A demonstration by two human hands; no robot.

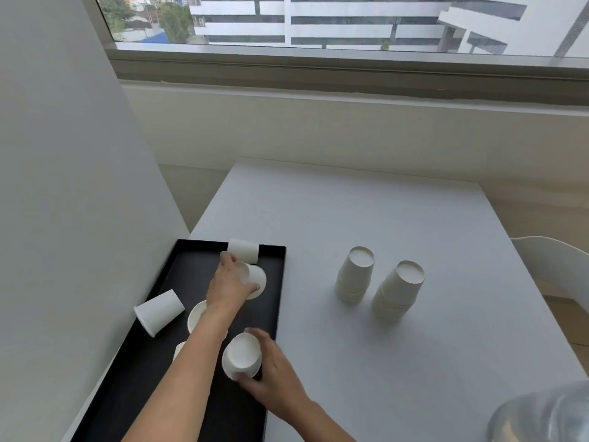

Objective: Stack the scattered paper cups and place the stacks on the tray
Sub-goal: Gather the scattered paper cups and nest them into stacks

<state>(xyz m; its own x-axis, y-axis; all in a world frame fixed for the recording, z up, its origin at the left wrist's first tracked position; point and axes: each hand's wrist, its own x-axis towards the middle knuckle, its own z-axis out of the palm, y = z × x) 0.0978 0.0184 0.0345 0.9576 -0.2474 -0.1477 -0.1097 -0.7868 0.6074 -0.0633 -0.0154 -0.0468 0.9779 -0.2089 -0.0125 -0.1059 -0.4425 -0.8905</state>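
A black tray [153,362] lies at the table's left edge with several loose white paper cups in it. My left hand [228,285] grips an upturned cup [255,279] near the tray's far right. My right hand [274,374] holds another upturned cup [242,355] over the tray's right rim. One cup [243,250] lies against the far rim, and another cup [159,311] lies on its side over the left rim. An upright cup [196,315] is partly hidden by my left forearm. Two upside-down cup stacks [355,274] [400,290] stand on the table.
The white table [350,212] stretches right of the tray. A white wall panel [63,186] runs along the tray's left side. A white chair [554,266] stands at the table's right edge. A clear plastic object [548,416] shows at the bottom right.
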